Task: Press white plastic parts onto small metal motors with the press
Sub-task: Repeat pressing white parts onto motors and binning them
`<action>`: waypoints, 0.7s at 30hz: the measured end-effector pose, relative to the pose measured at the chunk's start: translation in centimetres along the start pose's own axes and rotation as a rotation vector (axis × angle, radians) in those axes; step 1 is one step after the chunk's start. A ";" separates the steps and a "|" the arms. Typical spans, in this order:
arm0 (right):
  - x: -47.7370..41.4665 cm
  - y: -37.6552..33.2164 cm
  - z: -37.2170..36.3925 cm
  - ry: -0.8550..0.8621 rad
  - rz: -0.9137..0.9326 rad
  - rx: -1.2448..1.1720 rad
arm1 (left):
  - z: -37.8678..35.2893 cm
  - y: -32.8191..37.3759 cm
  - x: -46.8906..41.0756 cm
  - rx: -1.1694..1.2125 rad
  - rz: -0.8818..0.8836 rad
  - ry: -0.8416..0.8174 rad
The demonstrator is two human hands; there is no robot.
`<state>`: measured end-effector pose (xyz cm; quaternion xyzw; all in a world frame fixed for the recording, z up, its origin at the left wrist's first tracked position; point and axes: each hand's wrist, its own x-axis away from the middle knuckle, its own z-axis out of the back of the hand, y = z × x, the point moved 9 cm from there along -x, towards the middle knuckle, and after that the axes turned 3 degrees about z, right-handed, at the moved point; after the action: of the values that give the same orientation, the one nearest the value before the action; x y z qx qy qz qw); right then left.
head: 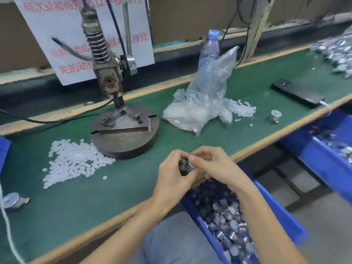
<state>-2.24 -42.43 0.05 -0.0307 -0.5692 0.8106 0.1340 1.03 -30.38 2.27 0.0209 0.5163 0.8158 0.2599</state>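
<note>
Both hands meet over the near edge of the green tabletop (95, 206), just in front of the press (114, 88). The left hand (171, 172) and the right hand (215, 166) have their fingers curled round one small metal motor (189, 166), pinching it between thumbs and fingertips. The fingers hide most of it, and I cannot tell whether a white part sits on it.

Nothing lies between the hands and the round base of the press. Against the left of that base spreads a loose heap of white plastic parts (74, 161). To the right of the press slumps one clear plastic bag (200, 107) of the same white parts, some spilled beside it, and one water bottle (209, 44) stands behind the bag.

Two loose motors lie on the tabletop: one right of the bag (274, 116), one at the far left edge (12, 201). One black phone (297, 93) lies further right, and a pile of metal pieces (335, 54) sits in the far right corner.

Two blue bins hold motors: one under the right forearm (276, 206), one further right (323, 161). A paper notice (57, 44) with red characters hangs behind the press, and a black cable (47, 121) runs off to its left
</note>
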 end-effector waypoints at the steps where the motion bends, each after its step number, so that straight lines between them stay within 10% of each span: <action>1: 1.4 1.3 0.8 -0.001 -0.026 -0.022 | -1.8 0.4 0.9 0.009 -0.004 -0.052; 8: 8.0 12.6 4.6 0.134 -0.277 -0.120 | -11.6 1.2 4.7 -0.171 -0.098 -0.402; 14: 11.1 29.0 3.5 0.258 -0.743 0.075 | -12.7 1.3 4.5 -0.266 -0.101 -0.374; 21: 12.0 33.5 3.1 0.386 -0.843 0.176 | -11.7 1.9 3.7 -0.306 -0.123 -0.325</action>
<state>-20.48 -52.83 -28.80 0.0643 -0.4259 0.7101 0.5569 -6.48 -39.04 -2.42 0.0806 0.3382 0.8531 0.3889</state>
